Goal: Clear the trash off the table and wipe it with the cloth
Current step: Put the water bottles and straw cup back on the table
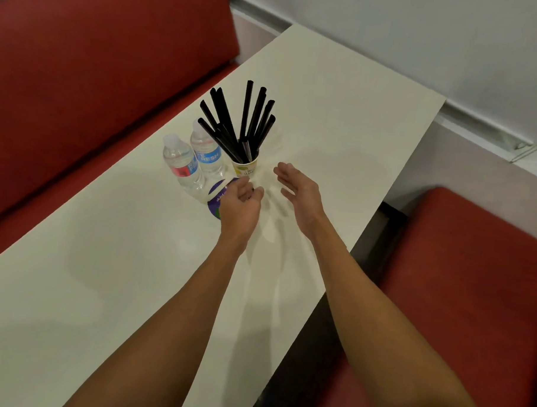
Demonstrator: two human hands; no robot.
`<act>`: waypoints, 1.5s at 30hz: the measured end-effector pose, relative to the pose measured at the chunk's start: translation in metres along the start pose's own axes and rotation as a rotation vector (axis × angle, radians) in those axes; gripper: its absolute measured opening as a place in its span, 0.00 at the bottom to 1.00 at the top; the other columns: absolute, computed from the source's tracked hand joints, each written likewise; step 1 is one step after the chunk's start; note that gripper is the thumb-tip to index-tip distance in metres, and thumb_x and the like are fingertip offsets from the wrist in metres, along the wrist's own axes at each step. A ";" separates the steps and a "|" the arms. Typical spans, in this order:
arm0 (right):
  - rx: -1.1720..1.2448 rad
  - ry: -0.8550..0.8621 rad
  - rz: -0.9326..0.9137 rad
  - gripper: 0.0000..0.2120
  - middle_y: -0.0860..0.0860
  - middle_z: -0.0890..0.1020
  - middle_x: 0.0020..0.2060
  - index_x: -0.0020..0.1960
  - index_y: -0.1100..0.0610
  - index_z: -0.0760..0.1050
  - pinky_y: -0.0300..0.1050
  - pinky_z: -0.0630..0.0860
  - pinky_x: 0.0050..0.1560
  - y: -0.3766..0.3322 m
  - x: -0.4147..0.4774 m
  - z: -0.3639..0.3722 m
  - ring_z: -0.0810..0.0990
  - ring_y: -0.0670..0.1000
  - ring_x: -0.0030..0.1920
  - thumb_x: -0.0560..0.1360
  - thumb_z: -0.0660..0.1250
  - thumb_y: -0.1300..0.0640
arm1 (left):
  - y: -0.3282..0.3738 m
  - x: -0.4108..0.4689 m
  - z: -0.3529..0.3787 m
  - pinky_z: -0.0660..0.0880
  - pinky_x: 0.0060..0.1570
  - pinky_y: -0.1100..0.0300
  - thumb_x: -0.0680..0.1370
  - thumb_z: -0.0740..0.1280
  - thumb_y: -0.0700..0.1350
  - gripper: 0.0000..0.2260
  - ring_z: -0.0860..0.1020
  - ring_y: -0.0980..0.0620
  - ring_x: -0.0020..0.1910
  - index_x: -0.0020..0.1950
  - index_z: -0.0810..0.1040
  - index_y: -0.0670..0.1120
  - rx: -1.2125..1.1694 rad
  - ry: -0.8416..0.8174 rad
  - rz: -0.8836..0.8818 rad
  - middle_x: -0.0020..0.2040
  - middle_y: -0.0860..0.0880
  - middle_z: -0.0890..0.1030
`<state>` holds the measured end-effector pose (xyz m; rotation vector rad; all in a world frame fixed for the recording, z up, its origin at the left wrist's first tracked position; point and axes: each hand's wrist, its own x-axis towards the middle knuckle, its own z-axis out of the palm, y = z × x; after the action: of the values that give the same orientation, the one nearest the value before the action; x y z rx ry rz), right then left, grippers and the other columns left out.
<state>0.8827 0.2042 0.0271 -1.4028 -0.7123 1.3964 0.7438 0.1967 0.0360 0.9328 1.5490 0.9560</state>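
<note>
While the fingers [244, 188] of the left hand [241, 203] curled over a round purple packet [214, 198] on the tabletop [103, 288], their hold unclear, the right hand [298, 189] spread open. Beyond, a paper cup [245, 169] held black straws [249, 116]; one of two water bottles [206, 154] read "RESH".

Red benches [97, 72] (padded), white wall [422, 40].

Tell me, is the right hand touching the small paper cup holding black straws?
Apart. The head view shows a strip of white table between the right hand and the small paper cup.
</note>
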 end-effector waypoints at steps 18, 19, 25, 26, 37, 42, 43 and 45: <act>-0.236 0.394 -0.126 0.23 0.46 0.85 0.62 0.68 0.51 0.81 0.50 0.76 0.69 0.065 -0.270 -0.051 0.81 0.47 0.64 0.79 0.66 0.40 | -0.040 -0.198 -0.040 0.76 0.57 0.67 0.84 0.68 0.45 0.14 0.80 0.53 0.60 0.70 0.78 0.49 0.409 -0.575 0.267 0.65 0.51 0.82; -0.239 0.430 -0.124 0.23 0.46 0.85 0.61 0.67 0.50 0.82 0.49 0.77 0.68 0.073 -0.288 -0.052 0.82 0.46 0.64 0.78 0.66 0.39 | -0.048 -0.210 -0.043 0.75 0.54 0.71 0.84 0.68 0.45 0.14 0.80 0.54 0.59 0.70 0.78 0.49 0.437 -0.617 0.285 0.64 0.52 0.82; -0.189 0.658 -0.073 0.11 0.54 0.87 0.56 0.62 0.59 0.84 0.44 0.77 0.63 0.136 -0.389 -0.070 0.83 0.47 0.56 0.83 0.69 0.56 | -0.099 -0.274 -0.049 0.73 0.50 0.74 0.84 0.69 0.45 0.11 0.80 0.61 0.53 0.67 0.81 0.49 0.534 -0.834 0.335 0.56 0.54 0.83; -0.187 0.697 -0.052 0.11 0.55 0.87 0.56 0.62 0.60 0.84 0.44 0.76 0.64 0.147 -0.406 -0.074 0.82 0.47 0.56 0.83 0.69 0.58 | -0.108 -0.286 -0.048 0.72 0.48 0.76 0.83 0.69 0.45 0.11 0.80 0.61 0.51 0.65 0.81 0.48 0.541 -0.862 0.330 0.54 0.54 0.83; -0.175 0.968 0.192 0.11 0.46 0.85 0.54 0.63 0.54 0.84 0.22 0.69 0.54 0.237 -0.563 -0.121 0.81 0.39 0.55 0.82 0.72 0.54 | -0.199 -0.400 -0.019 0.73 0.45 0.75 0.81 0.70 0.38 0.07 0.78 0.62 0.39 0.58 0.82 0.46 0.665 -1.118 0.255 0.43 0.55 0.81; -0.191 1.057 0.277 0.12 0.44 0.87 0.53 0.62 0.50 0.84 0.40 0.76 0.65 0.280 -0.604 -0.152 0.84 0.43 0.57 0.79 0.74 0.51 | -0.244 -0.447 0.006 0.78 0.50 0.68 0.79 0.69 0.36 0.10 0.81 0.53 0.43 0.59 0.82 0.42 0.756 -1.205 0.219 0.40 0.55 0.81; -0.214 1.062 0.293 0.13 0.44 0.87 0.54 0.63 0.50 0.84 0.40 0.76 0.66 0.286 -0.611 -0.159 0.83 0.42 0.57 0.79 0.75 0.52 | -0.252 -0.454 0.012 0.80 0.54 0.62 0.79 0.70 0.36 0.11 0.82 0.52 0.45 0.60 0.82 0.42 0.756 -1.232 0.205 0.42 0.54 0.82; -0.294 1.067 0.328 0.16 0.46 0.86 0.58 0.65 0.52 0.82 0.39 0.74 0.67 0.300 -0.622 -0.175 0.82 0.43 0.59 0.78 0.75 0.52 | -0.268 -0.466 0.023 0.79 0.52 0.65 0.80 0.70 0.37 0.12 0.80 0.54 0.48 0.64 0.82 0.44 0.801 -1.301 0.195 0.49 0.53 0.83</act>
<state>0.8798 -0.5045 -0.0403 -2.2588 0.0335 0.5758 0.8145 -0.3306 -0.0447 1.7770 0.6256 -0.3054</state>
